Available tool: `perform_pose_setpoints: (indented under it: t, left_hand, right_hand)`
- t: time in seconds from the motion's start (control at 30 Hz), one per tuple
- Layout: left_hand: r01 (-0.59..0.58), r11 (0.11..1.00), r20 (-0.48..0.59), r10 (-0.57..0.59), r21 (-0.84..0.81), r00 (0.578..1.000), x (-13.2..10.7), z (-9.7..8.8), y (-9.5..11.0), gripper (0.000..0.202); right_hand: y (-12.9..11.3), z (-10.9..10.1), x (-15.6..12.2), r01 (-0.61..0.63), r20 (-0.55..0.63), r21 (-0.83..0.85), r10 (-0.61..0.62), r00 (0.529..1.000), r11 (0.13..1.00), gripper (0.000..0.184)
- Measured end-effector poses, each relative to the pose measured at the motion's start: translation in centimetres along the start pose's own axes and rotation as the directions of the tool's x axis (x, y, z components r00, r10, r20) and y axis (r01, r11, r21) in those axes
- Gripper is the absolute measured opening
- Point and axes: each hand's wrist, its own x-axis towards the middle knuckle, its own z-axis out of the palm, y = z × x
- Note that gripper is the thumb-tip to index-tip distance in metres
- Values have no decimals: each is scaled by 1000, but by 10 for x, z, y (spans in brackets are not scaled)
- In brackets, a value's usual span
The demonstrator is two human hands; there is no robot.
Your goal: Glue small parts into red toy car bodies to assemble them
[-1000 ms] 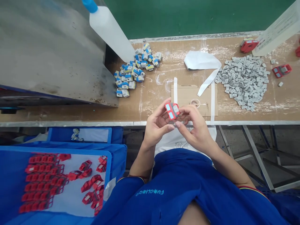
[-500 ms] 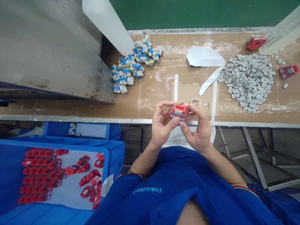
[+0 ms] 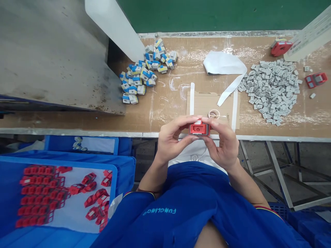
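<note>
Squarely between the two hands, over the table's near edge, sits one red toy piece (image 3: 199, 129). Its body is glossy red, with a rectangular recess facing up toward the camera and a small dark round mark in the middle of it. A grey band shows along its right side, and a pale patch sits at the top. Both hands are closed on it: the left hand (image 3: 172, 139) pinches one end, the right hand (image 3: 224, 143) the other — thumbs below, fingers above.

Just beyond are one cardboard sheet (image 3: 203, 100), two white tape strips (image 3: 192, 100) on it and one small ring (image 3: 214, 114). One folded white band (image 3: 224, 63) lies farther back on the table (image 3: 169, 112).

To the left is one heap of blue, white and yellow blocks (image 3: 142, 74); to the right, one heap of grey tiles (image 3: 271, 88) — both too jumbled to count. Two loose pale bits (image 3: 312, 95) and two red toy vehicles (image 3: 317, 80) lie near the tiles. Two bottles (image 3: 116, 29) stand at the back, one per side.

Below left, one blue crate (image 3: 115, 176) holds six rows of red pieces (image 3: 36, 190), plus a looser scatter.
</note>
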Motion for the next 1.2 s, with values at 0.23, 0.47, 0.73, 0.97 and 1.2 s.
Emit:
perform_pose_setpoints:
  t: [0.23,0.47,0.73,0.97,1.2]
  left_hand:
    - [-118,986,-10,120,115,993,-2,-5,-1,68]
    - [-30,991,-54,37,130,998,-9,4,-3,55]
    - [-72,981,58,62,180,996,-3,-11,-1,49]
    - [-92,992,114,81,91,990,6,-14,-3,46]
    - [-93,982,123,73,164,990,4,-19,1,45]
  right_hand:
    - [-8,3,-1,-154,37,62,152,988,986,34]
    - [-11,19,-11,-374,-10,297,395,919,878,20]
    - [-21,-7,14,-128,65,-180,142,988,975,18]
    - [-27,-7,20,-104,84,-217,125,989,970,17]
    - [-21,-2,16,-142,80,-184,159,984,973,16]
